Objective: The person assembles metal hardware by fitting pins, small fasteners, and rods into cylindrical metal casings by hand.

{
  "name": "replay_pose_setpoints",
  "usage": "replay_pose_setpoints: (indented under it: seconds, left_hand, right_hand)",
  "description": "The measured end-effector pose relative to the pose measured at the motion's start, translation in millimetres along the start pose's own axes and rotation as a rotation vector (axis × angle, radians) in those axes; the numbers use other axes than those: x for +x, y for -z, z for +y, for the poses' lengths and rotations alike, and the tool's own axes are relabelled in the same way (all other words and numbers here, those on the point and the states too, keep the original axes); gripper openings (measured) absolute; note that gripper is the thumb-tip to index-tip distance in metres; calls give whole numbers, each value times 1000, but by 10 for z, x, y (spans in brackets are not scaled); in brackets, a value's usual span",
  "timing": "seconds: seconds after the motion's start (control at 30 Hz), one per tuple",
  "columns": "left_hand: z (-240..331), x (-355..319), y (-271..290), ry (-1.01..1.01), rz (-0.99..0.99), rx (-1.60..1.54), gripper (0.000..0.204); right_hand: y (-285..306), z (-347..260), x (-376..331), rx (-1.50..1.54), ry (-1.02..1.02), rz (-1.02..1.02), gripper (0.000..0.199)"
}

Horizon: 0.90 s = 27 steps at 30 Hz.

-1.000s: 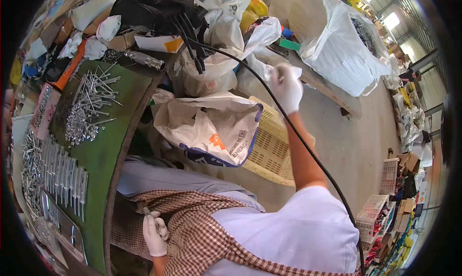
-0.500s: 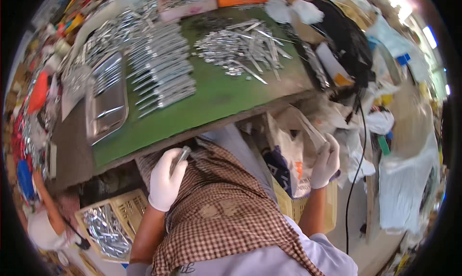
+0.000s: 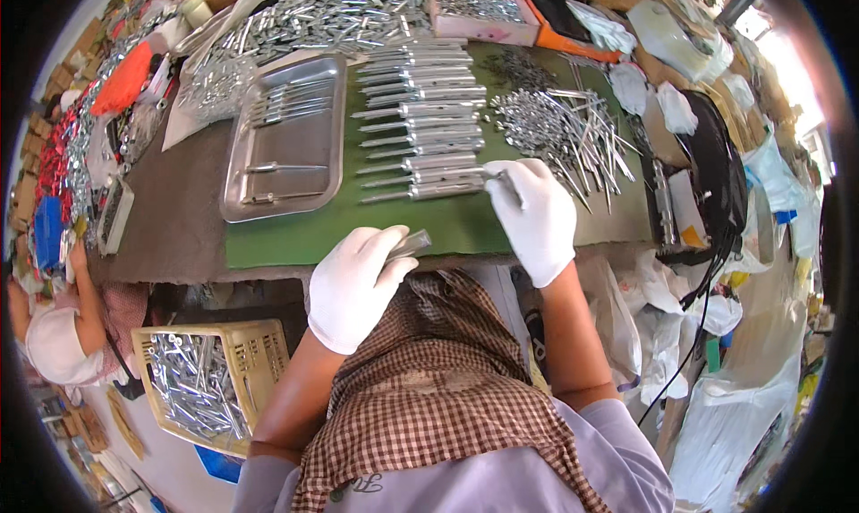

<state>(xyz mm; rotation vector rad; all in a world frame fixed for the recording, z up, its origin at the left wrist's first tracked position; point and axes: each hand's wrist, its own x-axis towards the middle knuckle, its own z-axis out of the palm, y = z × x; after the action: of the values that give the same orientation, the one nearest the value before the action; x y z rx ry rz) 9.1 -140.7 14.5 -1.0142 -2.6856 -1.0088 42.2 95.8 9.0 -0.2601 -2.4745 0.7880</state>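
My gloved right hand (image 3: 534, 218) pinched a metal rod (image 3: 507, 187) beside the crosswise row of handles (image 3: 420, 119), while my left hand (image 3: 353, 285) gripped another handle (image 3: 408, 244).

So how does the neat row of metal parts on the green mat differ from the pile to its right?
The row of metal parts lies parallel, evenly stacked, thick-bodied pieces; the pile is thin rods crossing at all angles. The right hand touches the row's lowest piece, not the pile. Both are shiny silver metal on the green mat.
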Motion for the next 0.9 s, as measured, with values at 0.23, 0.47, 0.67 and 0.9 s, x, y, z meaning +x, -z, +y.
replay_pose_setpoints:
  seconds: [0.23, 0.47, 0.67, 0.9]
  left_hand:
    - [-229, 59, 70, -31, 190, -63, 34]
    - [-349, -336, 230, 208, 314, -295, 26]
    - [-489, -731, 277, 291, 362, -342, 25]
    - [-595, -788, 333, 410, 339, -453, 26]
  right_hand:
    - [-173, -488, 138, 161, 144, -186, 12]
    - [-1043, -1228, 857, 71, 511, -425, 19]
    - [-1804, -1492, 1209, -159, 445, -727, 36]
    - [-1666, -1437, 1300, 1, 445, -658, 34]
